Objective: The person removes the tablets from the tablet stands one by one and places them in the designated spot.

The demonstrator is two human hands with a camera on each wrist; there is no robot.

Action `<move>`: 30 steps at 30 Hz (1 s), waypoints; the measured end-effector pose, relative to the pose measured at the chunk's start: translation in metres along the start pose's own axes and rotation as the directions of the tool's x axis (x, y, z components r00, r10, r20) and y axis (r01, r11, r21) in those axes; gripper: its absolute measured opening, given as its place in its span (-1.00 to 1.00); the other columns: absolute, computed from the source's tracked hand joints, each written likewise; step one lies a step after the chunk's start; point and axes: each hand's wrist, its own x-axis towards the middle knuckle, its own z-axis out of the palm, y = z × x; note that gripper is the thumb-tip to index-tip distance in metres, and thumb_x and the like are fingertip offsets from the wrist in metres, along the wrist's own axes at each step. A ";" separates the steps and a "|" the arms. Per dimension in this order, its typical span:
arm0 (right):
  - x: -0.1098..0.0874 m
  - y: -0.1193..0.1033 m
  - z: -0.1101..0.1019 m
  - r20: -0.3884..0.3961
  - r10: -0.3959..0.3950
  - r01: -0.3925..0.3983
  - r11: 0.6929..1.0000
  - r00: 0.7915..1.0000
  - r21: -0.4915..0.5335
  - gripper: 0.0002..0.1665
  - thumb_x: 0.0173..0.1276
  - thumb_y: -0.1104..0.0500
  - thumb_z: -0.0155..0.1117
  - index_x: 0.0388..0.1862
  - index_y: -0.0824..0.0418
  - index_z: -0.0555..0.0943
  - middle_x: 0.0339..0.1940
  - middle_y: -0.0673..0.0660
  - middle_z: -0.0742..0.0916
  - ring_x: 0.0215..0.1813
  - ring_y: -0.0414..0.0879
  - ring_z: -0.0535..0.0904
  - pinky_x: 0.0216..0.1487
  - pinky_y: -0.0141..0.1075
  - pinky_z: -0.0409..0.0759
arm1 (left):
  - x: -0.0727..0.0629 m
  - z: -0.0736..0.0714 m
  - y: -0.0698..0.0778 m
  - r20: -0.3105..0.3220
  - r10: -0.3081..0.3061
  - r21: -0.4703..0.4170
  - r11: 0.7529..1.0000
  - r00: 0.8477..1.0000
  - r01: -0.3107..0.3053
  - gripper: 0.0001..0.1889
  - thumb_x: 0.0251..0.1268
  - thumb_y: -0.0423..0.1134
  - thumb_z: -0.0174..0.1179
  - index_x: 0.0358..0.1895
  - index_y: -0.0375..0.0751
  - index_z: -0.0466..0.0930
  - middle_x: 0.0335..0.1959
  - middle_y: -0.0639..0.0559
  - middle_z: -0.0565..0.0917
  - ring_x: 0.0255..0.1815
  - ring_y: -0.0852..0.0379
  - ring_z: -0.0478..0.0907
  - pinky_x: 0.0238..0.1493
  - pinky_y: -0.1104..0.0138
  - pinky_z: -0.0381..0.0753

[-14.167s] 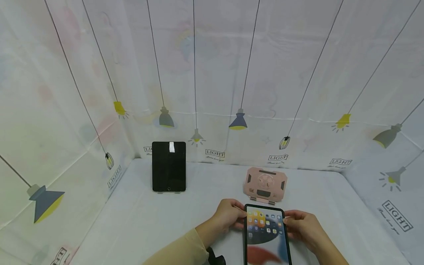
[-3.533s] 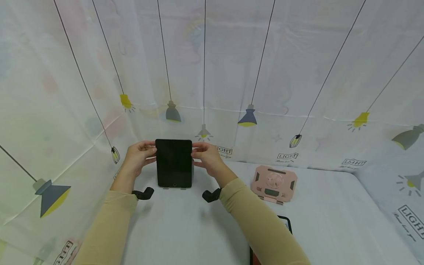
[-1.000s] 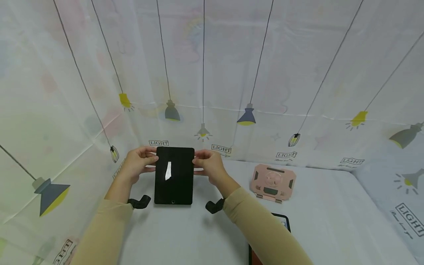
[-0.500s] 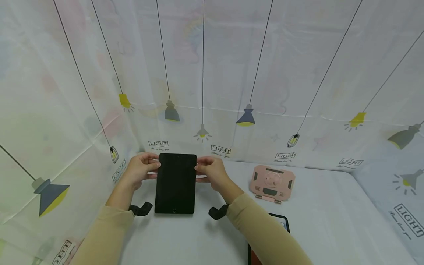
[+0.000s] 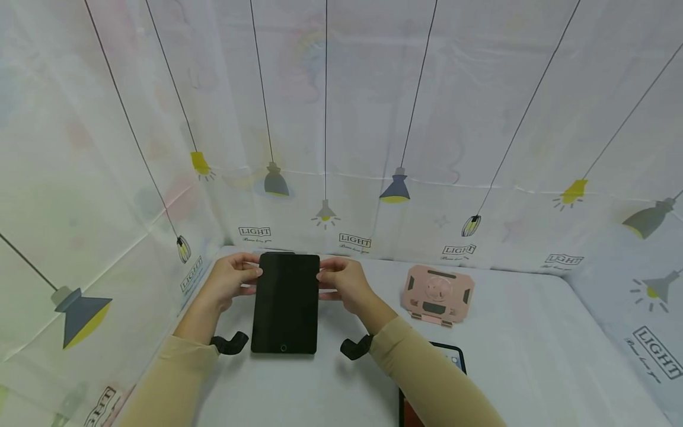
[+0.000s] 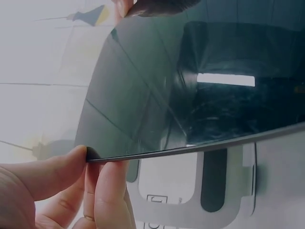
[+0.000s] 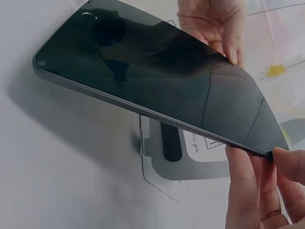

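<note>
A black tablet (image 5: 285, 305) with a dark screen and a round home button is held up between both hands, tilted with its button end low and toward me. My left hand (image 5: 230, 280) pinches its upper left edge, thumb on the front and fingers behind. On the opposite edge, my right hand (image 5: 345, 284) pinches it the same way. Behind the tablet is a grey stand with dark pads (image 6: 214, 183), also seen in part as a grey frame (image 7: 205, 171) in the right wrist view. In the head view the tablet hides nearly all of it.
A pink tablet stand (image 5: 439, 295) stands propped up at the right rear of the white-covered table (image 5: 533, 356). Under my right forearm lies a second tablet (image 5: 456, 359), its screen lit, partly covered by the sleeve. Lamp-printed curtains (image 5: 352, 118) enclose the table.
Earlier my hands held the lit tablet at the right. Later they gripped the black tablet on its stand; since then it has come off the stand and moved toward me and slightly right.
</note>
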 end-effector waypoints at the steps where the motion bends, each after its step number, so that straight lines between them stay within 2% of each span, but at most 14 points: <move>1: -0.001 0.000 -0.001 -0.002 0.006 -0.006 1.000 1.000 -0.003 -0.66 0.38 0.38 0.42 0.12 0.23 0.74 -0.24 0.06 0.77 -0.27 -0.06 0.81 -0.21 -0.06 0.90 | 0.000 0.001 -0.001 0.001 -0.002 -0.002 1.000 1.000 0.002 -0.63 0.48 -0.38 0.34 0.28 -0.31 0.59 -0.28 0.19 0.73 -0.29 0.18 0.74 -0.27 0.31 0.85; 19: -0.018 0.013 -0.016 -0.025 0.066 -0.067 0.997 0.997 -0.032 -0.68 0.40 0.32 0.41 0.12 0.21 0.73 -0.15 0.11 0.78 -0.22 -0.04 0.81 -0.26 -0.14 0.89 | -0.003 0.021 -0.021 0.008 -0.048 -0.010 0.999 0.999 0.048 -0.66 0.43 -0.41 0.34 0.22 -0.29 0.61 -0.30 0.11 0.74 -0.33 0.16 0.72 -0.36 0.33 0.83; 30: -0.030 0.022 -0.025 -0.032 0.075 -0.077 0.996 0.997 -0.044 -0.63 0.41 0.33 0.40 0.18 0.27 0.69 -0.11 0.14 0.78 -0.21 -0.05 0.79 -0.25 -0.18 0.88 | -0.009 0.032 -0.027 0.042 -0.067 -0.010 0.998 0.997 0.067 -0.65 0.43 -0.40 0.35 0.22 -0.31 0.60 -0.25 0.07 0.75 -0.31 0.14 0.71 -0.36 0.33 0.82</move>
